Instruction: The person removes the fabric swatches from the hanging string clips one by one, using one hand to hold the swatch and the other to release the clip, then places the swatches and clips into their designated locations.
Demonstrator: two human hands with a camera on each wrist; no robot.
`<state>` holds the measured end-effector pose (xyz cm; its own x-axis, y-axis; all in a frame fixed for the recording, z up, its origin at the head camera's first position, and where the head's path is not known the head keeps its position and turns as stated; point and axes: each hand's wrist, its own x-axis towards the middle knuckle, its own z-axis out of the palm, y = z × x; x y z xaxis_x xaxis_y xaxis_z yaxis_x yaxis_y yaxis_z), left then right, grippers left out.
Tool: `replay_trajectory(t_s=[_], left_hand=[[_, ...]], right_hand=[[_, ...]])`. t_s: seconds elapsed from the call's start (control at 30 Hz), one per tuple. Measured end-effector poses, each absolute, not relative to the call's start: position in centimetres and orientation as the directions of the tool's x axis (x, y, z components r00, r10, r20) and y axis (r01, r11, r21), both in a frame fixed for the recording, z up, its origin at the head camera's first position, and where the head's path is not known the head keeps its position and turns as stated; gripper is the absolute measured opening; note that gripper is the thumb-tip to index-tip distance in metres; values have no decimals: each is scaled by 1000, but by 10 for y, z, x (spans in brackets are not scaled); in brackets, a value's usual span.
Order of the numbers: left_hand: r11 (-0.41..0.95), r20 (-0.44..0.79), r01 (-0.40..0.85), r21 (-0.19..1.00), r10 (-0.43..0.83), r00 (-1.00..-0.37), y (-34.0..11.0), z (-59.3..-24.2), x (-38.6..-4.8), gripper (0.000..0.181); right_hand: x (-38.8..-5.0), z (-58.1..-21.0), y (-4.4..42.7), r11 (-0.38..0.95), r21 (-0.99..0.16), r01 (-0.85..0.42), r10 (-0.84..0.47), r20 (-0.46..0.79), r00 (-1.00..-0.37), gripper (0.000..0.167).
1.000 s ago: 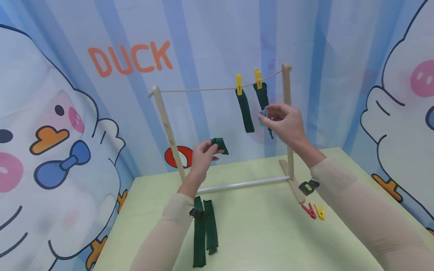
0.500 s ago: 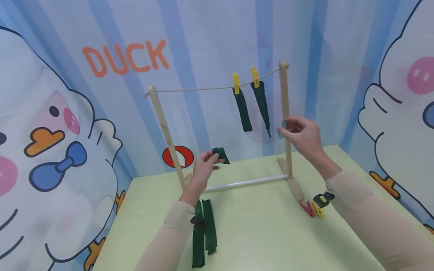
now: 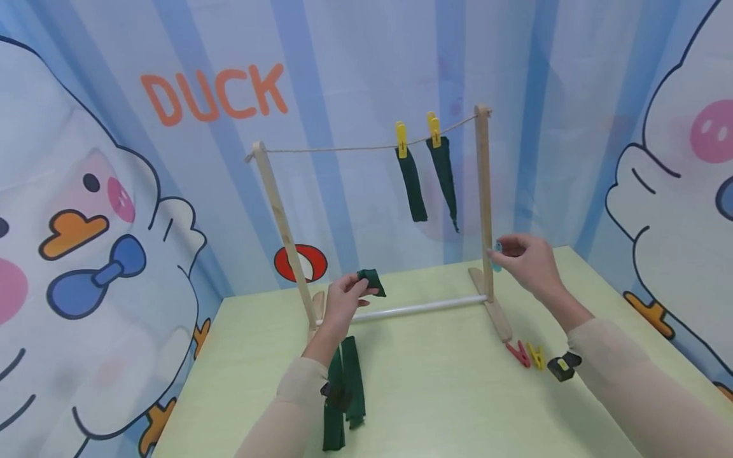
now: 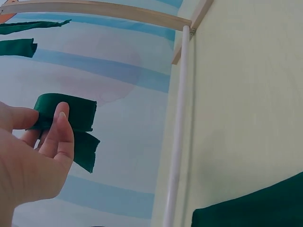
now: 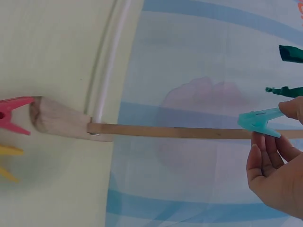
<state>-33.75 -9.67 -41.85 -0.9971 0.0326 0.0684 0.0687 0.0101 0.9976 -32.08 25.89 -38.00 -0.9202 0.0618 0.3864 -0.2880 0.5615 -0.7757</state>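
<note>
My left hand point(image 3: 343, 302) pinches a folded dark green cloth strip point(image 4: 75, 111) in front of the rack's left side, below the line. Over by the rack's right post, my right hand point(image 3: 529, 264) holds a light blue clothespin point(image 5: 258, 120) between thumb and fingers. Two green strips hang from the rope point(image 3: 338, 149), a flat one point(image 3: 412, 187) and a narrower one point(image 3: 443, 172) that tapers downward. Yellow clothespins point(image 3: 402, 140) fasten them there. Two more green strips point(image 3: 354, 381) lie on the table under my left forearm, one partly hidden by it.
The wooden rack has a left post point(image 3: 280, 222), a right post point(image 3: 483, 203) and a white bottom bar point(image 3: 424, 308). A red clothespin point(image 3: 518, 354) and a yellow clothespin point(image 3: 536, 356) lie beside its right foot. Behind the table point(image 3: 446, 394) hangs a duck-printed curtain point(image 3: 355, 76).
My right hand has moved right and down with the light blue clothespin, away from the hanging strips. The left hand has lowered with the folded strip.
</note>
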Motion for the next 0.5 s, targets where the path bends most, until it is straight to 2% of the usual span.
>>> replay_trajectory(t_s=[0.5], left_hand=[[19,20,21,1000,33,-999,-93,-457,-326,17]], right_hand=[[-303,-421,288,714,-677,-182,9,268,-963,46]])
